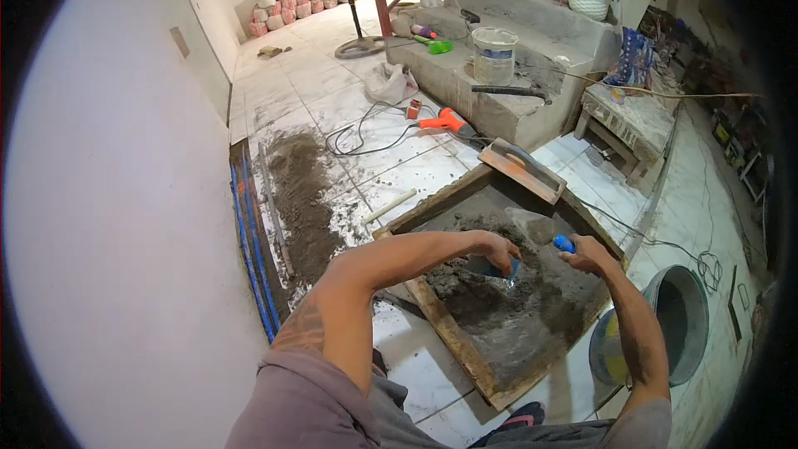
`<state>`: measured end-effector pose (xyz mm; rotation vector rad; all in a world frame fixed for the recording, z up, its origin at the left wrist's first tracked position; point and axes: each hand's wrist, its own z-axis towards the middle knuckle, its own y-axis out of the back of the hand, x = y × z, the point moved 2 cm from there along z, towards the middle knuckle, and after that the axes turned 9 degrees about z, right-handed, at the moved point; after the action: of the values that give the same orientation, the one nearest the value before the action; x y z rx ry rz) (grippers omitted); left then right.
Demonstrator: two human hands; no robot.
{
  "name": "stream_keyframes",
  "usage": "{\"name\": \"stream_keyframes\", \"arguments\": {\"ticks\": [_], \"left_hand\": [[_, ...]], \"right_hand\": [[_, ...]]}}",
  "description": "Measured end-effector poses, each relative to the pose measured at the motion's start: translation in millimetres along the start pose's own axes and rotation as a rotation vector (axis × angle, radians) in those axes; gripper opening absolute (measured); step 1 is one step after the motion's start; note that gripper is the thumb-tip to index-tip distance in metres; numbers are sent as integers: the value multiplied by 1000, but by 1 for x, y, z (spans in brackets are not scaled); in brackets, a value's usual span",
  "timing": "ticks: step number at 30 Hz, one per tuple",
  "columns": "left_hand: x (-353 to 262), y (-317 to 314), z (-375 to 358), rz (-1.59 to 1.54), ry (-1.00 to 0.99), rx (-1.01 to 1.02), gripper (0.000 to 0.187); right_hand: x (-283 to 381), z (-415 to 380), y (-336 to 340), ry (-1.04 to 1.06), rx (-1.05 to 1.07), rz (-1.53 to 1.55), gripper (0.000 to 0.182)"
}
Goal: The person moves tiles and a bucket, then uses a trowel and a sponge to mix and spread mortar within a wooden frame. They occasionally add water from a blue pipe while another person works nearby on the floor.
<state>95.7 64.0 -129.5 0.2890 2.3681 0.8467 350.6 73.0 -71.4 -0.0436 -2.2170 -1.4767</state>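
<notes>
My right hand [592, 255] is wrapped around the blue handle of a trowel [564, 243]; its grey blade lies over the mortar. My left hand [500, 253] grips a small blue container [514, 268], mostly hidden by my fingers and forearm, low over the mix. A bright glint, perhaps water, shows just below it. Wet grey mortar [524, 328] fills much of a wood-framed mixing box [449, 345], with a lumpier, darker heap near my left hand. Across the box's far corner rests a long-handled plastering float [522, 170].
Right of the box stand buckets [682, 316]. Beyond lie an orange power tool [449, 121] and its cable. Concrete steps [532, 116] hold a white pail [495, 56]. On the left, blue pipes [253, 241] run along a floor trench beside a sand strip [301, 191].
</notes>
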Motion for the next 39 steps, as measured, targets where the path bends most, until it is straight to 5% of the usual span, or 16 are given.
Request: {"name": "stream_keyframes", "arguments": {"ticks": [4, 8, 14, 23, 26, 33, 39], "left_hand": [[-4, 4, -11, 19, 20, 27, 73], [1, 4, -15, 6, 74, -47, 70], [8, 6, -30, -121, 123, -103, 77], [22, 1, -34, -317, 115, 84, 99], [23, -8, -37, -270, 121, -118, 76], [33, 7, -55, 13, 71, -194, 105], [29, 28, -89, -178, 126, -358, 65]], "right_hand": [[-9, 1, -5, 81, -38, -69, 50], [6, -14, 7, -95, 43, -3, 54], [-11, -14, 3, -114, 24, -48, 56], [-27, -19, 12, -98, 18, -11, 52], [-47, -8, 11, 0, -15, -90, 51], [-67, -17, 13, 43, -60, -116, 51], [-92, -27, -20, -58, -12, 27, 60]]}}
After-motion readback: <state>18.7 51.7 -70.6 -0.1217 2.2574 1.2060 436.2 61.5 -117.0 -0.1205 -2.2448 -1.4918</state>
